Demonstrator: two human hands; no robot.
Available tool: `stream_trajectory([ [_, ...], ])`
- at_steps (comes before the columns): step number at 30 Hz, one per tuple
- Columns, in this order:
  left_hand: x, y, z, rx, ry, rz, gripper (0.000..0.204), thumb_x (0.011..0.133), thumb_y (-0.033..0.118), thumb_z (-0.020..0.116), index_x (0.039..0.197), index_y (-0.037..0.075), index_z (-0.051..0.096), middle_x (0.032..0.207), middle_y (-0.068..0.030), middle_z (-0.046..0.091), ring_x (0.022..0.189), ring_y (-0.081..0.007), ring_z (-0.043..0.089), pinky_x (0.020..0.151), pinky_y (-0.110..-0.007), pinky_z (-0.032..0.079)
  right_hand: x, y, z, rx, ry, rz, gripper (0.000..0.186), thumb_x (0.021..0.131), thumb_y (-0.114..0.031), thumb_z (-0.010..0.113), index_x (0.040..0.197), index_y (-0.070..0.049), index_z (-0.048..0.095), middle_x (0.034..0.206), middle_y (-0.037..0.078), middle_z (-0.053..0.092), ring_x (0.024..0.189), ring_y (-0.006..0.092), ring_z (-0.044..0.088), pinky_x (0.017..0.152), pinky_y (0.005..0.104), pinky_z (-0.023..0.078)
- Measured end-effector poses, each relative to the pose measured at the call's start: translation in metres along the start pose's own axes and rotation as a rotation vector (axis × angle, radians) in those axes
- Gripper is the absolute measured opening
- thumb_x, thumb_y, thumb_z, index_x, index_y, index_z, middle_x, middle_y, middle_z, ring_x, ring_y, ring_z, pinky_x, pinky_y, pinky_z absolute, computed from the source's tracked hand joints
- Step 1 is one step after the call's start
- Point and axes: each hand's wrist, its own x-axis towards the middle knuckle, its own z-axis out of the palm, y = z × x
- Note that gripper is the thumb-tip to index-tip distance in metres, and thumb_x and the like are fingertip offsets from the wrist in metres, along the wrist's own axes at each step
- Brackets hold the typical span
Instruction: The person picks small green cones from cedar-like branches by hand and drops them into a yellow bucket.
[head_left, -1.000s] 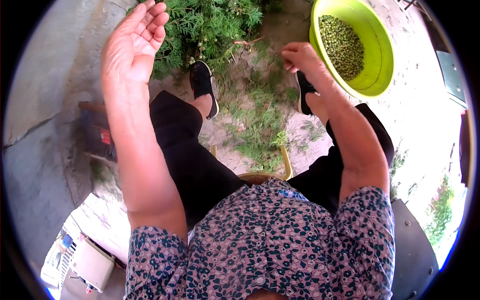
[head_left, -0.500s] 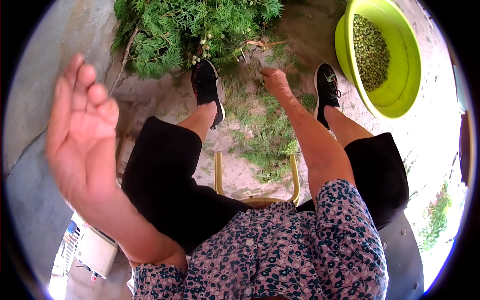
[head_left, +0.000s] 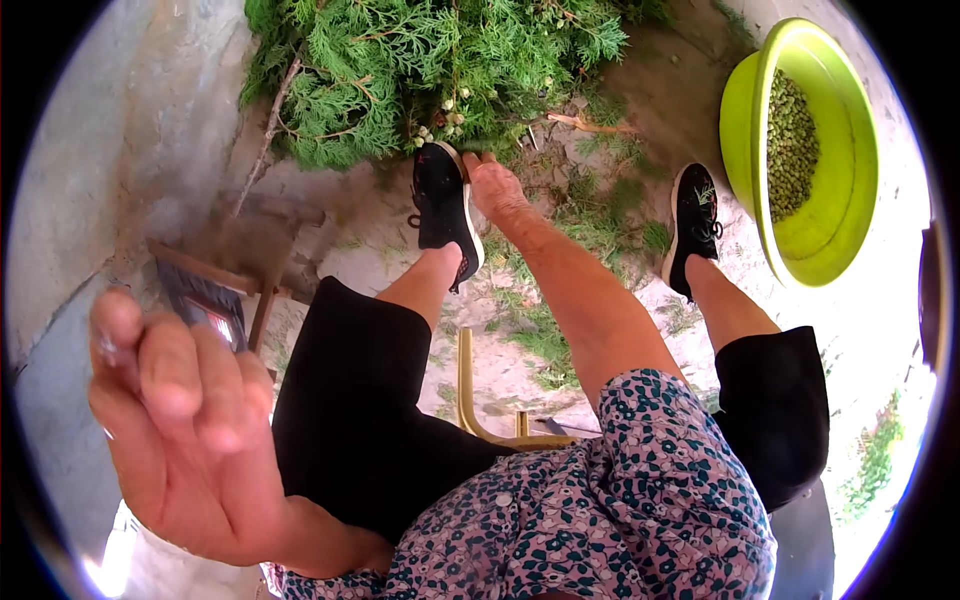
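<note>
Right hand [head_left: 492,190] low, left shoe [head_left: 437,195] close on its left, blocking sideways path; whether fingers touch shoe hard to tell. Heaped green branches [head_left: 420,70] bar way ahead. Passage rightward above sprig-strewn ground [head_left: 560,235], as far as right shoe [head_left: 692,220]. Beyond it, lime-green tub [head_left: 740,150] stands in way; way in over raised rim, through open mouth. Brown stick [head_left: 590,126] lies ahead-right. Yellow chair leg [head_left: 465,380] obstructs low route back between knees.

The tub [head_left: 835,222] looks like smooth, faintly glossy plastic; the branches [head_left: 370,90] are feathery, with rough wood. The shirt [head_left: 660,480] and trousers [head_left: 345,370] are cloth, the latter matt. The wall [head_left: 130,150] looks rough and dull.
</note>
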Motion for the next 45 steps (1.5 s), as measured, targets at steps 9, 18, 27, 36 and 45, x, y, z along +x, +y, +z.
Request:
stream_trajectory([
  [9, 0.004, -0.001, -0.009, -0.011, -0.02, -0.023, 0.033, 0.094, 0.019, 0.042, 0.119, -0.002, 0.037, 0.085, -0.0091, 0.053, 0.067, -0.0158, 0.047, 0.061, -0.028, 0.041, -0.032, 0.033, -0.001, 0.095, 0.025, 0.158, 0.013, 0.075, -0.011, 0.058, 0.086, -0.004, 0.056, 0.08, 0.019, 0.061, 0.081, 0.035, 0.059, 0.067, 0.0423, 0.047],
  [18, 0.004, 0.001, 0.007, 0.238, 0.024, 0.138, 0.034, 0.093, 0.015, 0.043, 0.119, -0.007, 0.043, 0.089, -0.0081, 0.052, 0.072, -0.0123, 0.048, 0.063, -0.023, 0.041, -0.104, 0.0, -0.038, 0.755, 0.249, 0.051, 0.015, 0.076, -0.005, 0.058, 0.091, -0.003, 0.057, 0.072, 0.01, 0.061, 0.063, 0.0149, 0.057, 0.059, 0.0269, 0.046],
  [27, 0.019, -0.022, 0.015, 0.593, -0.187, 0.242, 0.022, 0.085, 0.005, 0.05, 0.104, -0.002, 0.059, 0.089, -0.0086, 0.064, 0.078, -0.012, 0.059, 0.069, -0.022, 0.044, -0.132, -0.087, -0.179, 0.936, 0.105, -0.154, 0.02, 0.076, 0.0, 0.057, 0.096, -0.001, 0.053, 0.073, 0.002, 0.055, 0.06, 0.0097, 0.053, 0.058, 0.0225, 0.045],
  [36, 0.023, -0.021, 0.026, 0.624, -0.373, 0.073, 0.035, 0.076, -0.005, 0.053, 0.111, 0.001, 0.057, 0.101, -0.0047, 0.06, 0.091, -0.0099, 0.053, 0.083, -0.024, 0.042, -0.199, -0.165, -0.297, 1.046, 0.048, -0.262, 0.019, 0.081, 0.002, 0.049, 0.1, 0.003, 0.052, 0.073, 0.003, 0.054, 0.058, 0.0105, 0.052, 0.056, 0.0233, 0.043],
  [45, 0.013, -0.034, 0.048, 0.272, -0.519, -0.012, 0.024, 0.082, 0.012, 0.06, 0.102, 0.0, 0.059, 0.091, -0.0011, 0.061, 0.089, -0.0101, 0.053, 0.083, -0.026, 0.04, -0.211, -0.157, -0.306, 1.052, 0.232, -0.367, 0.015, 0.086, 0.0, 0.049, 0.101, 0.001, 0.053, 0.078, 0.003, 0.057, 0.06, 0.0086, 0.053, 0.058, 0.0218, 0.046],
])
